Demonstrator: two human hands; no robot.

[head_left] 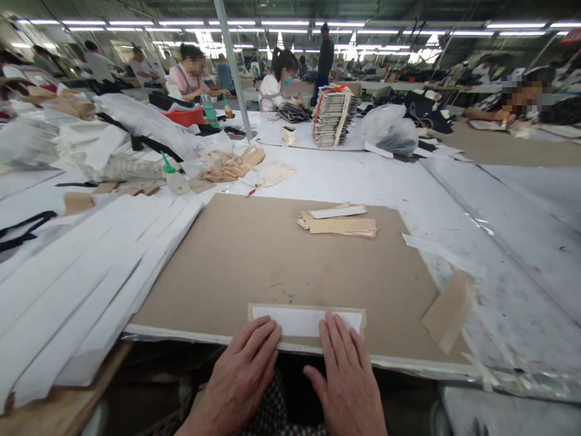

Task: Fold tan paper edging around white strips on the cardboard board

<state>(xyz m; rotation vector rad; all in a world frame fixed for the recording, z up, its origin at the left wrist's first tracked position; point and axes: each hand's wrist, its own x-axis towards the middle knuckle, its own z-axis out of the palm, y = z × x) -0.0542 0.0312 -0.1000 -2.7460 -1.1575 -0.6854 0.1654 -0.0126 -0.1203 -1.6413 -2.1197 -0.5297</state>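
Observation:
A narrow tan strip with a white strip laid on it [299,320] lies at the near edge of a brown cardboard board [254,260]. My left hand [242,378] rests flat with its fingertips on the strip's lower left edge. My right hand [347,375] lies flat too, fingers stretched over the strip's right half. Neither hand grips anything. A small stack of similar tan and white pieces [338,222] sits at the far side of the board.
Long white strips [77,290] are fanned out at left. A loose tan piece [447,310] lies at right. A green-capped bottle [175,177], tan scraps [229,166], a bound bundle [333,115] and a plastic bag [390,130] sit farther back. Other people work at distant tables.

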